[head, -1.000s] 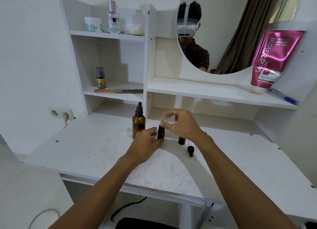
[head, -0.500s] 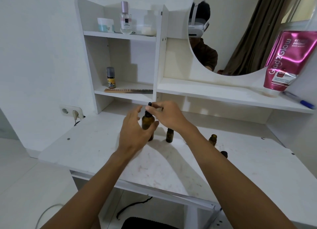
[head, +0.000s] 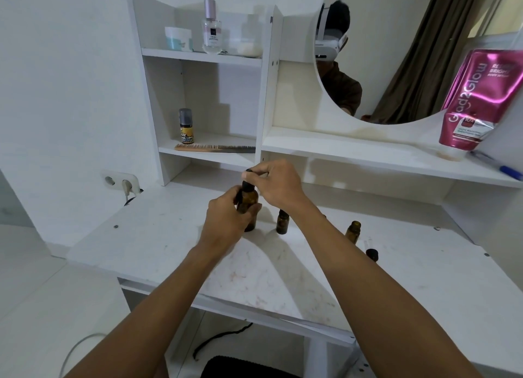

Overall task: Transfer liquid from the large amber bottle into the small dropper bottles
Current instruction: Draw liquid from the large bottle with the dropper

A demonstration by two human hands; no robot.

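Observation:
The large amber bottle (head: 250,201) stands upright on the white desk (head: 158,236). My left hand (head: 226,222) grips its body. My right hand (head: 276,184) pinches its black dropper cap (head: 249,170) from above. Just right of it stands a small amber dropper bottle (head: 282,222) with a dark top. A second small amber bottle (head: 353,232), uncapped, stands farther right. In front of that one a loose black cap (head: 372,254) lies on the desk, partly hidden by my right forearm.
A shelf unit rises behind the desk with a comb (head: 215,148), a small spray bottle (head: 186,126) and jars on it. A pink tube (head: 475,100) and a pen (head: 506,169) sit on the right shelf under a round mirror. A wall socket (head: 121,181) is at left.
One second ago both hands were at a small bottle. They moved to the large amber bottle; the left hand now grips it fully and the right pinches its dropper cap.

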